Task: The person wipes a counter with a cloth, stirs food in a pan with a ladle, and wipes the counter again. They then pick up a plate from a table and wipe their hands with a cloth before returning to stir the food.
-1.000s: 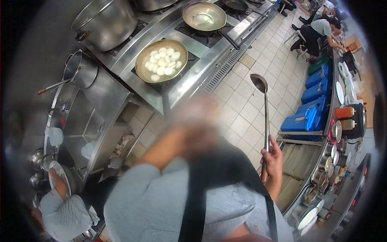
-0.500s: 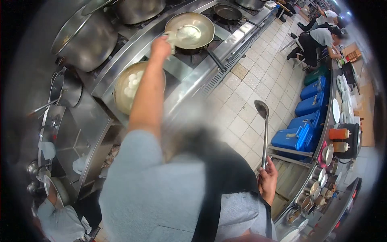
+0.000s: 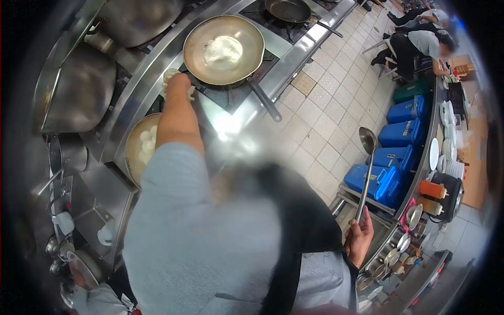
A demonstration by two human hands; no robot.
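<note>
While the right hand (image 3: 359, 237) grips the long steel ladle (image 3: 366, 168) low on its shaft, bowl upright over the tiled floor, it looks stiff, light and top-heavy, best held there. The left hand (image 3: 177, 85), closed on a soft white cloth, has drawn back from the shallow round metal pan (image 3: 223, 43) to the steel stove ledge.

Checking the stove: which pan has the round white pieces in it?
The pan nearest the person, partly hidden under the left arm; the middle pan holds a white puddle, the far pan looks dark.
</note>
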